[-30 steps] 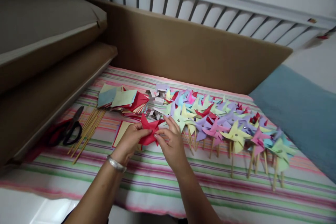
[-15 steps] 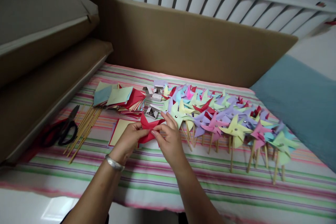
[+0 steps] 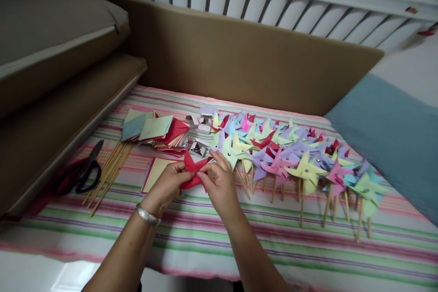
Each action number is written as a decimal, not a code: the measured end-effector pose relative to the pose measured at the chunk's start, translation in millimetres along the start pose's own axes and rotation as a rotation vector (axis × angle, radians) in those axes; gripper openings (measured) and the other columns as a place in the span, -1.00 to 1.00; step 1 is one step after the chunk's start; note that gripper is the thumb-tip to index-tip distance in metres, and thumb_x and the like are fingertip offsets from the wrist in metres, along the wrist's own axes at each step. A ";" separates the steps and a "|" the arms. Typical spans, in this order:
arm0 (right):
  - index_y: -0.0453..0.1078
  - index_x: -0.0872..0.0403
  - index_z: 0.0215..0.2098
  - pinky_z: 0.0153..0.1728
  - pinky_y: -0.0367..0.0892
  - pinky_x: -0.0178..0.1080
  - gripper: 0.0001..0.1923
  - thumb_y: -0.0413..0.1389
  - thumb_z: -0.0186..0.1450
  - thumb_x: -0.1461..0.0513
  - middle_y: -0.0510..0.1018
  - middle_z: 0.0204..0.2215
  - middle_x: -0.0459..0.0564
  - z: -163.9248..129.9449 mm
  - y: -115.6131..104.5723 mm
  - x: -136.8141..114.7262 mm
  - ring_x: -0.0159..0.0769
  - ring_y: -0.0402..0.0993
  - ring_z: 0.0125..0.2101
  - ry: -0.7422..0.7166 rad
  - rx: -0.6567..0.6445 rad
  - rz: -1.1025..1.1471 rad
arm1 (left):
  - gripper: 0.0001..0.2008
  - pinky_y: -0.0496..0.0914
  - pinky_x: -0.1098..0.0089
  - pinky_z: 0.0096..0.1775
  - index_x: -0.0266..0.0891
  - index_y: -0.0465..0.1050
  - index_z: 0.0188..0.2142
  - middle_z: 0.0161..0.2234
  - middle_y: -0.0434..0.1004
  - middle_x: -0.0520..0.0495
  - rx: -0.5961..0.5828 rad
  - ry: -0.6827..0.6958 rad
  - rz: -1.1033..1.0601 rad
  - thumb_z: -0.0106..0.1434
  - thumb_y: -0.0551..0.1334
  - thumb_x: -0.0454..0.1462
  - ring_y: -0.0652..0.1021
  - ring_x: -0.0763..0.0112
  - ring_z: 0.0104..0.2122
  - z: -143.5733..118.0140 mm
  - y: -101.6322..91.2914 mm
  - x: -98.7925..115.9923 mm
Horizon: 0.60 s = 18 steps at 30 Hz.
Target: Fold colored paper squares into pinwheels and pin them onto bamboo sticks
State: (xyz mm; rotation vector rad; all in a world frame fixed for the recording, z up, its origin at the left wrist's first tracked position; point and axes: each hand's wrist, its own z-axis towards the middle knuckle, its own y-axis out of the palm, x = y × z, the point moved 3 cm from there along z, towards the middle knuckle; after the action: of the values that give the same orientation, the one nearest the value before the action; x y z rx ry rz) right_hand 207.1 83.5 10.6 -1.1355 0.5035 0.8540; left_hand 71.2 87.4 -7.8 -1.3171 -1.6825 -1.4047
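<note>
Between my two hands is a red paper pinwheel head (image 3: 192, 162), its points folded in toward the middle. My left hand (image 3: 170, 181) pinches its left side, thumb at the centre. From the right, my right hand (image 3: 219, 180) grips it with thumb and forefinger close to the centre, the other fingers raised. No stick shows on this piece. Just behind it stands a small open box (image 3: 197, 149) with shiny bits inside. Yellow and red paper squares (image 3: 158, 174) lie partly behind my left hand.
Many finished pinwheels (image 3: 306, 171) on sticks lie in rows at the right. Stacked coloured paper (image 3: 155, 127), wooden sticks (image 3: 111, 169) and black-handled scissors (image 3: 89, 169) are on the left. A brown board (image 3: 239, 54) stands along the back of the striped cloth (image 3: 205, 237).
The red paper's points have been drawn in, so it now shows a clearer pinwheel shape. My fingers have come closer together at its centre. The view has shifted slightly.
</note>
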 end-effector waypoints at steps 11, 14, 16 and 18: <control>0.38 0.04 -0.32 0.08 0.09 -0.01 -0.85 0.16 0.10 0.26 0.37 0.05 0.10 -1.8 -0.3 -3.4 -0.13 0.21 0.09 0.071 0.049 0.140 | -0.79 0.33 0.47 -0.37 -0.30 0.57 -0.42 -0.52 0.58 -0.04 0.014 -0.011 0.016 -0.13 0.39 -0.29 0.49 0.47 -0.51 0.6 -8.8 -0.5; 0.34 0.04 -0.17 0.04 0.17 -0.03 -0.74 0.12 0.15 0.20 0.36 0.06 0.11 -2.1 -5.8 -0.6 -0.15 0.27 0.06 0.164 0.090 0.277 | -0.84 0.31 0.48 -0.42 -0.30 0.55 -0.49 -0.55 0.57 -0.03 0.099 0.009 0.004 -0.14 0.39 -0.30 0.47 0.49 -0.56 1.3 -14.6 1.0; 0.30 0.04 -0.09 0.02 0.20 -0.04 -0.66 0.11 0.17 0.15 0.37 0.05 0.12 -1.5 -9.3 4.2 -0.15 0.29 0.05 0.263 0.141 0.390 | -0.86 0.31 0.48 -0.44 -0.31 0.54 -0.52 -0.55 0.56 -0.03 0.145 0.028 -0.012 -0.14 0.39 -0.30 0.47 0.51 -0.58 1.2 -16.8 2.6; 0.27 0.05 -0.04 0.01 0.23 -0.06 -0.57 0.13 0.15 0.11 0.40 0.02 0.13 -1.0 -8.8 8.8 -0.15 0.33 0.02 0.376 0.155 0.532 | -0.86 0.32 0.48 -0.43 -0.31 0.54 -0.51 -0.55 0.57 -0.03 0.163 0.047 -0.035 -0.13 0.38 -0.31 0.47 0.50 -0.57 0.8 -16.5 3.8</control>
State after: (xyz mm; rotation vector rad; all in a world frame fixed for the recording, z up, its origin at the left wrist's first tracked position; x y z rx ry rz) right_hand 219.5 84.0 8.8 -1.0345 1.2008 1.0360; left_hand 54.8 90.0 -10.9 -1.1606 -1.7569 -1.2781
